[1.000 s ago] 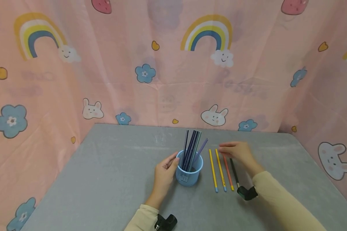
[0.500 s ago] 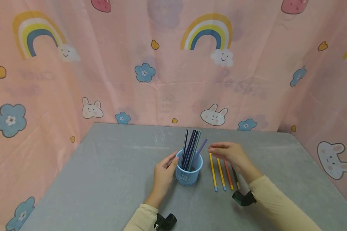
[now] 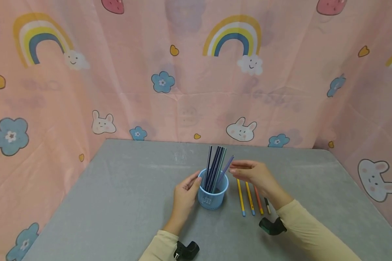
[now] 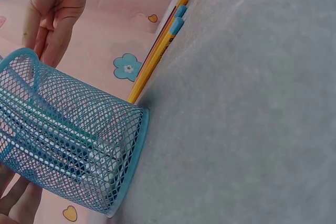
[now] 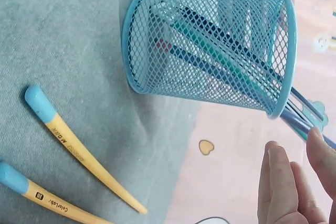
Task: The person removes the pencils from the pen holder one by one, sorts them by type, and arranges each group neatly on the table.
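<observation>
While hands (image 3: 184, 194) (image 3: 259, 177) flank the cup (image 3: 211, 202) — tabletop (image 3: 117, 203) spreads leftward.

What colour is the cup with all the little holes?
Light blue: the mesh cup shows best in the right wrist view.

We see a grey tabletop (image 3: 124, 188), its surface faintly mottled and its far right corner rounded. Near its middle stands a light-blue wire-mesh pen holder (image 3: 212, 200), upright on its round base. To the right of the holder we find four pencils lying flat in a row, roughly parallel and apart: from left to right, a first yellow pencil (image 3: 241, 199), a second yellow pencil (image 3: 250, 199), an orange-red pencil (image 3: 258, 200) and a black pencil (image 3: 267, 206). Both yellow ones (we can read "2B" on one in the right wrist view) point their blue-capped ends toward the near edge.
</observation>
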A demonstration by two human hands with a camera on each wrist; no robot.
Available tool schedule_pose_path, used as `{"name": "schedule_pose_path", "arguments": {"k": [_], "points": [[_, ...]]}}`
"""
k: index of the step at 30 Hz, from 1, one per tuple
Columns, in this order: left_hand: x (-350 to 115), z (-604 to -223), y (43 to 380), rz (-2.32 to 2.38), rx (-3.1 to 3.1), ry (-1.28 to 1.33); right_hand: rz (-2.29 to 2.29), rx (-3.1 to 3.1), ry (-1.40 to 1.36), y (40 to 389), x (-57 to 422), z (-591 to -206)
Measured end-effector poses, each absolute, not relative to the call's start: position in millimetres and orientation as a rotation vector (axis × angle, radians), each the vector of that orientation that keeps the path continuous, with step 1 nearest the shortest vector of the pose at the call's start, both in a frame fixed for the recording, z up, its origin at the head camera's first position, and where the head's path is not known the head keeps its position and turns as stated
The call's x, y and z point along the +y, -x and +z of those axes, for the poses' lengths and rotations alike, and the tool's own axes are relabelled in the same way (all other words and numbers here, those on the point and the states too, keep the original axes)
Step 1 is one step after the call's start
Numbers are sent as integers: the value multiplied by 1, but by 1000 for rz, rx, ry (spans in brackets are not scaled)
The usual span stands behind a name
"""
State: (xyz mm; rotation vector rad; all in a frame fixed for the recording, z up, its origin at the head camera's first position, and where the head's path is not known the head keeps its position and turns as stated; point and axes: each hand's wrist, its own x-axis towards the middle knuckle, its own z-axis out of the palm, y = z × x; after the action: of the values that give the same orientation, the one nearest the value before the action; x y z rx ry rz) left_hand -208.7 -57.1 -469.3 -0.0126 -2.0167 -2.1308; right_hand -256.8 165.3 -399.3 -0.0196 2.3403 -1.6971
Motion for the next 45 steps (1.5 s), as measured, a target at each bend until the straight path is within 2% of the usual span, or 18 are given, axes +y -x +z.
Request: {"name": "schedule_pose_path", "arguments": {"k": [37, 45], "points": [[-57, -468, 208, -2144, -2012, 18, -1883, 2285, -36, 258, 145, -395], [-58, -468, 208, -2133, -2020, 23, -1985, 2243, 81, 258, 154, -388]]}}
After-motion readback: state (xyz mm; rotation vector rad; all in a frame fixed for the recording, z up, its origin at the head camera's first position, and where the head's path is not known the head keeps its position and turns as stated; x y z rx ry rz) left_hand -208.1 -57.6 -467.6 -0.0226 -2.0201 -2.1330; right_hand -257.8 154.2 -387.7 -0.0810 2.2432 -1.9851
